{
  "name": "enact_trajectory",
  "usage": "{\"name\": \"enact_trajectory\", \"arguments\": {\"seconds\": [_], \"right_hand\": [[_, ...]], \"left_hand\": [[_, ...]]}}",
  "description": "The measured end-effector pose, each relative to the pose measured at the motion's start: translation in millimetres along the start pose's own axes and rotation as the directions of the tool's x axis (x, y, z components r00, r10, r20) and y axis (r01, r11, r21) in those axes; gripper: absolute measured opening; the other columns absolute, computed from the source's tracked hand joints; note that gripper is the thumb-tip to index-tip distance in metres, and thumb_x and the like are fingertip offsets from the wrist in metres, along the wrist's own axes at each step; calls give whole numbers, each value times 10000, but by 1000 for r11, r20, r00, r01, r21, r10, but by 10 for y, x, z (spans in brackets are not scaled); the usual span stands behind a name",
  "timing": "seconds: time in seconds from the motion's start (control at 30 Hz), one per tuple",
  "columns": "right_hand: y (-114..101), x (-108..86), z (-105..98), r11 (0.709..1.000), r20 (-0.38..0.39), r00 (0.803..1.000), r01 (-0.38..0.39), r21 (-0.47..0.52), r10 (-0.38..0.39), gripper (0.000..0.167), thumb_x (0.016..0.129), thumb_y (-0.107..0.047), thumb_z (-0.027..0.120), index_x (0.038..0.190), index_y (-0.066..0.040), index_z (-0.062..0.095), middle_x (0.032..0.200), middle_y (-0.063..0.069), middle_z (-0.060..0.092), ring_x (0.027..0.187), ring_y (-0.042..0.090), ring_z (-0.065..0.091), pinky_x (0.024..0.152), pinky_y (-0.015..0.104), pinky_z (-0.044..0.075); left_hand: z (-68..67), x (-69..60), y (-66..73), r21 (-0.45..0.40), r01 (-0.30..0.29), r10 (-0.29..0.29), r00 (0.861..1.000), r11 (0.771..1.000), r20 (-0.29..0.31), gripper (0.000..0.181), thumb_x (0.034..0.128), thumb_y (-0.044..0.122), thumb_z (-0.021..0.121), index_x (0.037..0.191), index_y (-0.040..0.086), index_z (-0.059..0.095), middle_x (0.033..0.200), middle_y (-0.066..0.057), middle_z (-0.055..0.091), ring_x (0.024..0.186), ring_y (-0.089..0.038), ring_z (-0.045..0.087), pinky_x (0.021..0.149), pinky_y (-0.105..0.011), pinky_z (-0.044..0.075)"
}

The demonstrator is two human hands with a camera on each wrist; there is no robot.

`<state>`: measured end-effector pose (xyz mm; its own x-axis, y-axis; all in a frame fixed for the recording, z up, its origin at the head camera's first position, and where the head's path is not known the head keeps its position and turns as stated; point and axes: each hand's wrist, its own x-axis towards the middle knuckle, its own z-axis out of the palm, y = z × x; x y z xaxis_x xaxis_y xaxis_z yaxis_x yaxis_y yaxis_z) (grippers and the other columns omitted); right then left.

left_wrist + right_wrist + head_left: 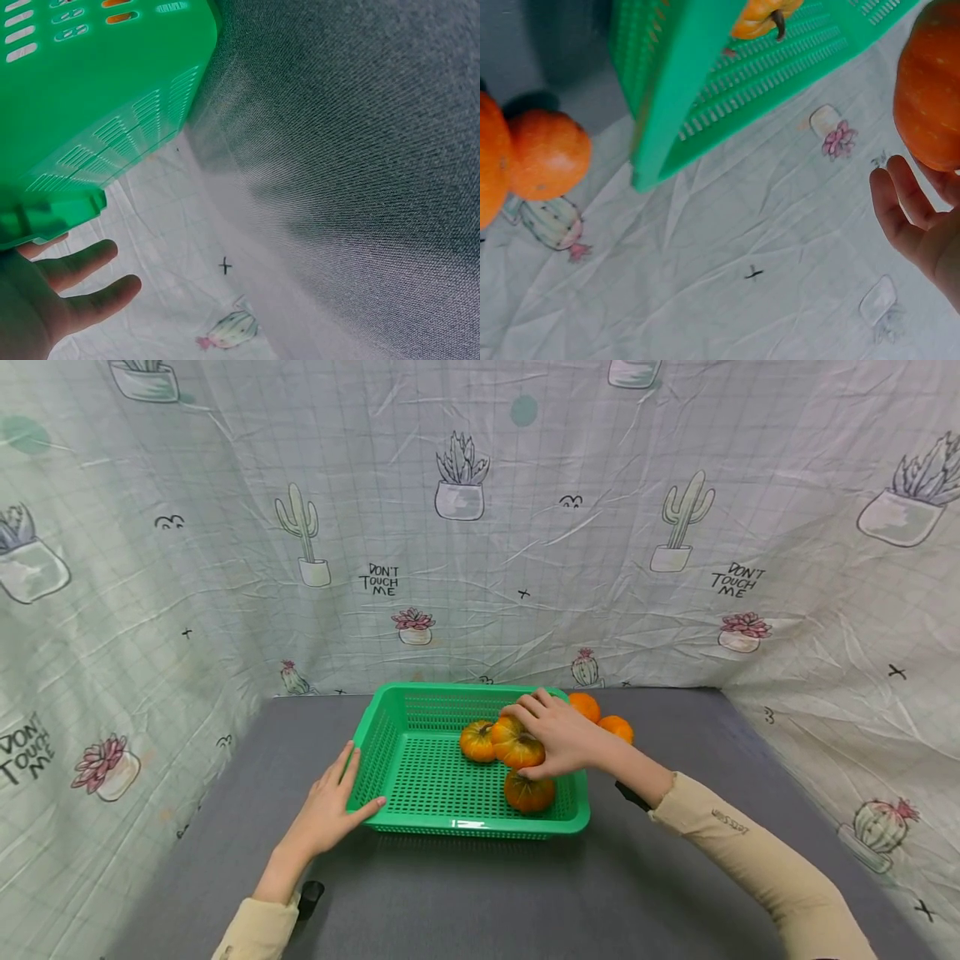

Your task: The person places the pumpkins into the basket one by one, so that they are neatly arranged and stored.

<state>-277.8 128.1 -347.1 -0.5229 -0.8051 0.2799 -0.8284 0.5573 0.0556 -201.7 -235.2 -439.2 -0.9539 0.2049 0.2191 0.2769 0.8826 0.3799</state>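
Observation:
My right hand (562,737) grips a small orange pumpkin (517,743) above the right half of a green plastic basket (480,824). In the right wrist view the same pumpkin (932,86) is raised beside the curved fingers (907,202). Inside the basket are a second small pumpkin (477,742), left of the held one, and a third (529,792) near the front right corner. My left hand (327,806) has its fingers spread at the basket's left side, thumb over the front left rim. In the left wrist view the fingers (82,266) extend straight beneath the rim.
Two round orange fruits (617,727) sit on the dark grey table (480,893) just behind and right of the basket; their kind is unclear. A pale cloth (525,543) printed with potted plants hangs along the back and both sides.

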Motion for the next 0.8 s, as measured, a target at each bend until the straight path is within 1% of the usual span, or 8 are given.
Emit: {"name": "enact_trajectory", "arguments": {"seconds": [0.13, 0.23, 0.3, 0.43, 0.6, 0.8], "right_hand": [[-42, 117, 1, 1000, 74, 997, 24, -15, -23, 769, 668, -590, 644, 1272, -173, 418, 1135, 24, 462, 962, 188, 361, 770, 349, 398], [-82, 212, 22, 998, 118, 992, 55, -22, -52, 777, 664, -618, 632, 1276, -188, 421, 1114, 33, 451, 964, 187, 352, 771, 346, 392], [-111, 277, 37, 996, 134, 988, 80, -30, -75, 769, 664, -633, 621, 1271, -202, 430, 1091, 35, 443, 952, 183, 347, 761, 335, 379], [-169, 398, 72, 993, 146, 983, 114, -41, -107, 728, 664, -614, 635, 1250, -218, 463, 1061, 35, 446, 944, 186, 351, 734, 325, 353], [-219, 531, 140, 991, 202, 974, 121, -65, -105, 715, 668, -586, 648, 1261, -230, 465, 1097, 20, 453, 974, 190, 344, 732, 317, 332], [-268, 653, 242, 983, 248, 960, 159, -89, -133, 720, 653, -539, 691, 1261, -225, 469, 1137, 19, 469, 1001, 211, 359, 736, 334, 361]], "left_hand": [[-2, 5, -1, 1, 3, -3, 1000, 1000, 8, 880, 830, 520, 523, 1440, 38, 111, 1508, -144, 53, 1303, -447, 205, 947, -655, 226], [-9, 6, -1, 2, 4, -4, 1000, 1000, 14, 885, 830, 527, 518, 1441, 40, 102, 1509, -141, 45, 1304, -450, 201, 947, -654, 219], [-13, 4, -1, -1, 8, -8, 1000, 1000, 17, 888, 828, 529, 519, 1442, 43, 100, 1509, -140, 43, 1306, -448, 199, 950, -652, 217], [-20, 0, -1, 3, 13, -13, 1000, 1000, 23, 891, 826, 531, 520, 1442, 44, 98, 1508, -146, 51, 1306, -446, 201, 947, -653, 220], [-22, 2, 7, 0, 11, -11, 1000, 1000, 23, 886, 827, 528, 520, 1444, 54, 97, 1510, -134, 48, 1310, -438, 203, 947, -652, 222], [-13, 0, 8, 7, 2, -2, 1000, 1000, 6, 882, 827, 522, 524, 1442, 45, 107, 1509, -137, 55, 1301, -446, 213, 939, -654, 232]]}}
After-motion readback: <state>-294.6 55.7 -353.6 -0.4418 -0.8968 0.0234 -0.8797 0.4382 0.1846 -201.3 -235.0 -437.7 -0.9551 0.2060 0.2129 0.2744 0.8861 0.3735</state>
